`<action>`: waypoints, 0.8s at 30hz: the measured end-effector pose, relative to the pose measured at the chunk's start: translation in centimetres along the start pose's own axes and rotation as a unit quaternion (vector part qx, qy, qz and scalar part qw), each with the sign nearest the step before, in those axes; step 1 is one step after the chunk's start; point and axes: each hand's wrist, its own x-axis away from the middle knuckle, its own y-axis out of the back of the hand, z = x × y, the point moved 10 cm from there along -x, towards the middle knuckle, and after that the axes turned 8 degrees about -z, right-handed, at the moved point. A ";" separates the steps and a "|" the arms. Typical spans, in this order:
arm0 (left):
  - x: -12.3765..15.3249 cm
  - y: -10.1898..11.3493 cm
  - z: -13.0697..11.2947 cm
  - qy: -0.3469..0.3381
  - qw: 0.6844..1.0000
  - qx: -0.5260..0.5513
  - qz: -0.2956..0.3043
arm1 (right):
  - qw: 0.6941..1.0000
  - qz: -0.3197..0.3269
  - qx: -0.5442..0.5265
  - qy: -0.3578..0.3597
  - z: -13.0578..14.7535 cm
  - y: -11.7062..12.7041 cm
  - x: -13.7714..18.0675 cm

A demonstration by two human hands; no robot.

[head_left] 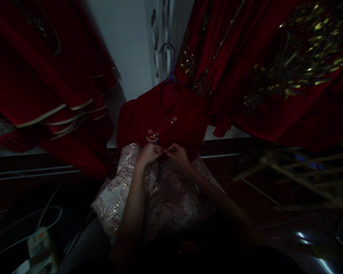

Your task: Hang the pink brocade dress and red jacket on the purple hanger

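Observation:
A short red jacket (140,106) with a round neckline hangs from a purple hanger (171,72). At its lower front, my left hand (152,153) pinches the cloth edge with thumb and finger. My right hand (177,155) pinches the opposite edge, and the fingertips almost meet over a small pale bead-like fastener (165,150). A fan-shaped brooch (152,137) with dangling beads sits just above my left hand. Higher on the front is a small beaded flower fastening (173,120). Below the jacket spreads a pinkish-silver brocade skirt (117,194), under my forearms.
Red garments with gold trim (63,110) hang at left. At right is another red garment with gold sequins (303,57). The hanger hooks on a white metal scroll (156,34). A power strip (40,243) with cables lies lower left; a wooden rack (297,182) stands right. The room is dim.

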 end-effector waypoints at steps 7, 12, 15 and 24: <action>0.1 0.2 -0.2 -0.014 0.999 -0.049 0.010 | 1.000 0.015 0.020 0.002 -0.3 -0.5 0.2; 0.1 0.1 0.6 -0.021 0.997 -0.076 0.022 | 1.000 0.021 0.015 0.009 -0.8 -1.1 0.4; 0.1 0.3 0.7 -0.023 0.996 -0.087 0.017 | 0.999 0.022 0.020 0.012 -0.9 -1.3 0.5; 0.3 0.9 0.7 -0.037 0.994 -0.103 0.010 | 0.997 0.030 0.048 0.045 -0.2 -1.6 1.0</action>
